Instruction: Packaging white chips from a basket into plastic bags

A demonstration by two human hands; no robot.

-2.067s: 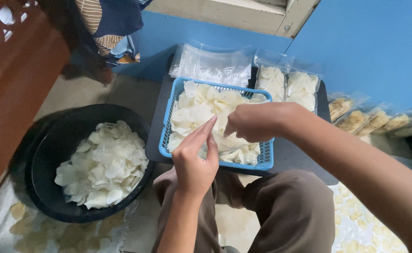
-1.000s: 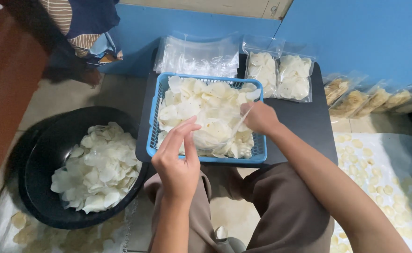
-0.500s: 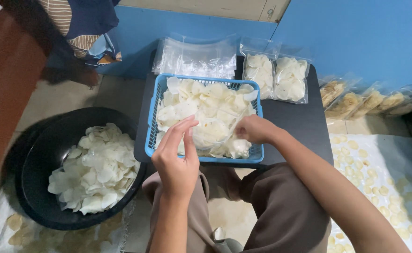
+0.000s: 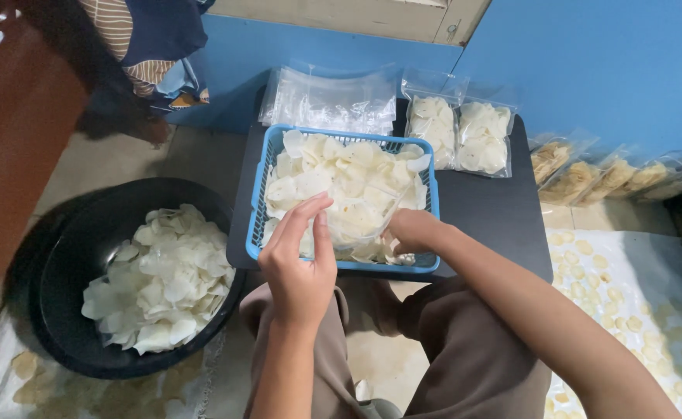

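Observation:
A blue plastic basket (image 4: 258, 233) full of thin white chips (image 4: 333, 174) stands on a low black table (image 4: 496, 217). My left hand (image 4: 300, 268) pinches the mouth of a clear plastic bag (image 4: 356, 221) held open over the basket's near side. In the chips at the basket's front right, my right hand (image 4: 409, 231) is closed on chips beside the bag's opening. Some chips show through the bag.
A black basin (image 4: 69, 326) of white chips sits on the floor at left. Two filled bags (image 4: 459, 133) and a stack of empty clear bags (image 4: 325, 97) lie behind the basket. Bags of yellowish crackers (image 4: 605, 174) line the blue wall at right. Round crackers are spread on sheets on the floor.
My right hand has come down from the basket's far right to its near right beside the bag. My left hand has kept holding the bag's mouth.

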